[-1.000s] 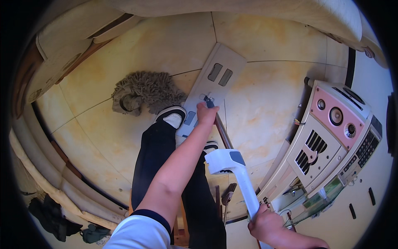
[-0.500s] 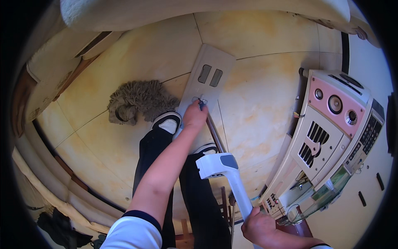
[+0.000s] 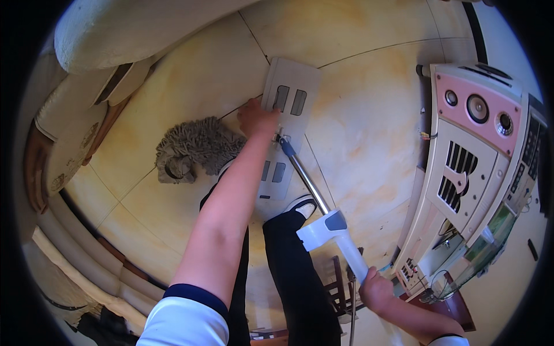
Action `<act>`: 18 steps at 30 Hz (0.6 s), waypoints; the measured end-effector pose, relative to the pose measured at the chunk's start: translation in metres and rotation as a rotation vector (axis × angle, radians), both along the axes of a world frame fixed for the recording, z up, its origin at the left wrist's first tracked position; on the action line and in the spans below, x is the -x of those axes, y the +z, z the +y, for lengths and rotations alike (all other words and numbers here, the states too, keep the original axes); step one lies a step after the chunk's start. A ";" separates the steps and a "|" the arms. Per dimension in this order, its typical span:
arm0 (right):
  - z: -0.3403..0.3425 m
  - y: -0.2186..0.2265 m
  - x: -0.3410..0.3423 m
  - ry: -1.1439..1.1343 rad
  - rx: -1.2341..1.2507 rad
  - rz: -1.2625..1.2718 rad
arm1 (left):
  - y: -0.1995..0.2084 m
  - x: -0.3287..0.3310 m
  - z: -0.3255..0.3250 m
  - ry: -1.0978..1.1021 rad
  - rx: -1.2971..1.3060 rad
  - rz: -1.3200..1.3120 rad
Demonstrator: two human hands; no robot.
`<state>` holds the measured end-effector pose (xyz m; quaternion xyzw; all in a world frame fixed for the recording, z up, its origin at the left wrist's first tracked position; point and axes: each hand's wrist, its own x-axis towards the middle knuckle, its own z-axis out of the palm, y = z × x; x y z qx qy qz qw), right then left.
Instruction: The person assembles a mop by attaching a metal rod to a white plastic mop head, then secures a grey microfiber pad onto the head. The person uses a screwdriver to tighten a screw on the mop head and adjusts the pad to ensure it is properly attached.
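Observation:
A flat mop's grey rectangular plate with slots lies beyond my feet, on or just above the floor. My left hand is closed at the plate's left edge, fingers partly hidden. From the joint in the plate's middle, a metal pole slants toward me to the right. It runs into a pale blue-white handle part with a bulky sleeve. Lower on that handle, my right hand is wrapped round it. Left of the plate, a grey-brown shaggy mop pad lies bunched up.
My shoe stands close to the plate's near end. Along the right is a pink-and-white cabinet with round speakers and dials. Pale sofa seating lines the left. A dark-framed small stool is behind the handle.
My left hand has gone from the pole's joint up to the plate's left edge. The plate has turned slightly, showing its near slots. Handle and right hand have shifted right in view.

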<state>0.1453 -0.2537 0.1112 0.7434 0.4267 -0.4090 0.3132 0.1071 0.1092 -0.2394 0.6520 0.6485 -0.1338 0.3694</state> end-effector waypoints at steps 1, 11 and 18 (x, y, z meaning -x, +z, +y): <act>-0.009 -0.007 -0.003 -0.013 0.013 0.017 | -0.004 0.002 -0.005 -0.021 -0.025 0.023; -0.124 -0.114 -0.030 -0.113 -0.122 0.094 | -0.025 0.028 -0.002 -0.082 -0.071 -0.044; -0.186 -0.197 -0.023 -0.200 -0.163 -0.045 | -0.013 0.033 0.004 0.020 0.340 -0.273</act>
